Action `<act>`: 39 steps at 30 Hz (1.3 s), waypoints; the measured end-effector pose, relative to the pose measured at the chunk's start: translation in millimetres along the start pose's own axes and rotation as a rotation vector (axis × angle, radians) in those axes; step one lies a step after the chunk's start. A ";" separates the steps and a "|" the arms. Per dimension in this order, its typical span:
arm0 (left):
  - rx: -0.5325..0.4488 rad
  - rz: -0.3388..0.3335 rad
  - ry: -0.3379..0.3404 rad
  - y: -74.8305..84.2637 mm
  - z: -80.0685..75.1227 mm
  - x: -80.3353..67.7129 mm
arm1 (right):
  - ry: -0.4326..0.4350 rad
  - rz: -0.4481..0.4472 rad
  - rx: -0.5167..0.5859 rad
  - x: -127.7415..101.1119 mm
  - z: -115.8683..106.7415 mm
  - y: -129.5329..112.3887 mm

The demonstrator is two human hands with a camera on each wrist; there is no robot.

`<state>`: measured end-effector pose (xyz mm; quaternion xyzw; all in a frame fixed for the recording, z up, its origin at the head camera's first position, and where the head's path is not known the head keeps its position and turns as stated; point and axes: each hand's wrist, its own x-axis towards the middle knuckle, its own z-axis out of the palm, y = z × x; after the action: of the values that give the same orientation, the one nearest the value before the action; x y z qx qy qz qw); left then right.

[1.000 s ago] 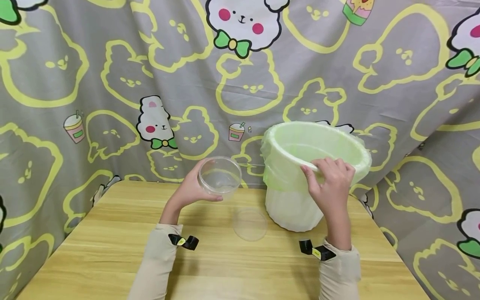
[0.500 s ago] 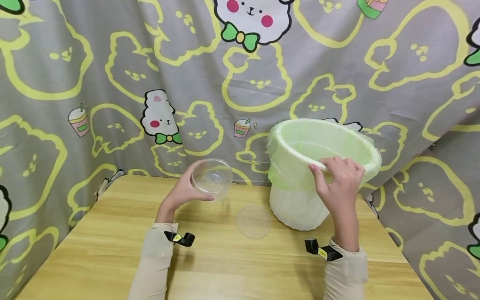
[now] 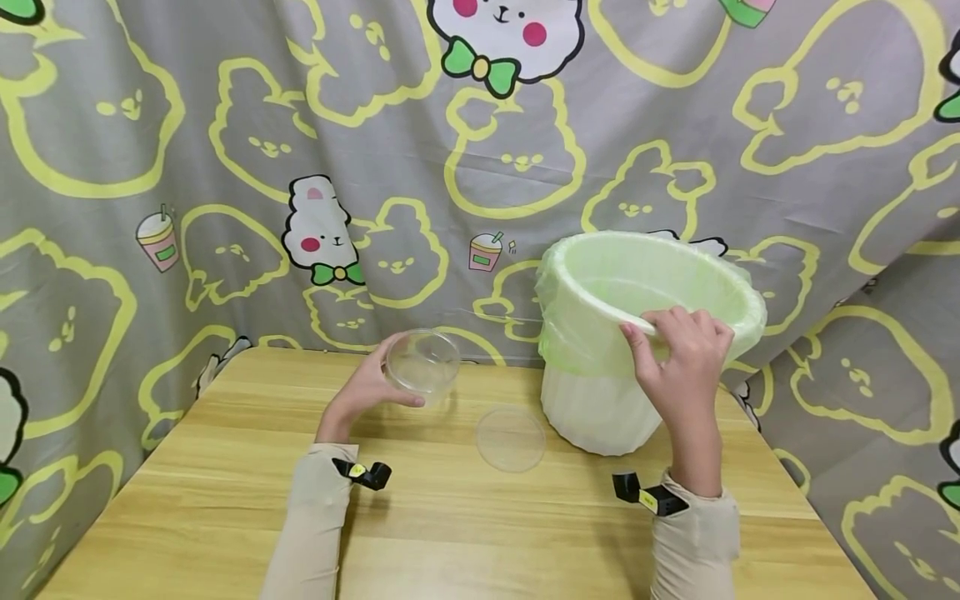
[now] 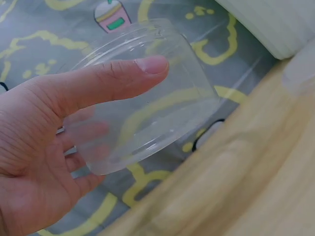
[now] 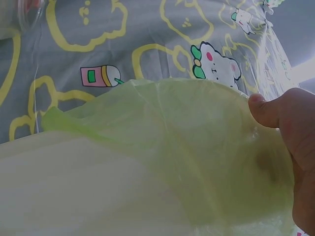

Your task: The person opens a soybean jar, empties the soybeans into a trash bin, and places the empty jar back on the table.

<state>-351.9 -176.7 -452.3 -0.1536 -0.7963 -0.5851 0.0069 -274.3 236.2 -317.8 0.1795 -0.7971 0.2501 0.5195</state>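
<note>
My left hand point(image 3: 369, 385) grips a clear round plastic container point(image 3: 424, 363) near the back of the table. In the left wrist view the thumb lies across the container's point(image 4: 162, 108) side, and the other fingers show through its far wall. A white bin point(image 3: 600, 412) stands at the right, its mouth wrapped in a pale green bin liner point(image 3: 577, 321). My right hand point(image 3: 684, 367) holds the bin's near rim, thumb outside and fingers over the edge. The right wrist view shows the thumb pressed on the liner point(image 5: 197, 128). Between container and bin lies a clear round lid point(image 3: 512, 439).
The wooden table point(image 3: 465, 525) backs onto a grey patterned curtain point(image 3: 405, 167). The bin stands close to the curtain and rises well above the tabletop.
The left hand has moved the container left and lower, toward the tabletop. The right hand keeps its hold on the bin rim. The head view has shifted slightly.
</note>
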 end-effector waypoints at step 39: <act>-0.067 -0.093 -0.256 -41.6 8.3 -1.4 | -0.019 -0.008 -0.035 0.4 -1.6 2.0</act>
<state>-359.7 -180.4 -493.8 -0.1899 -0.7769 -0.5868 -0.1271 -274.4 238.7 -317.3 0.1761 -0.8054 0.2322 0.5161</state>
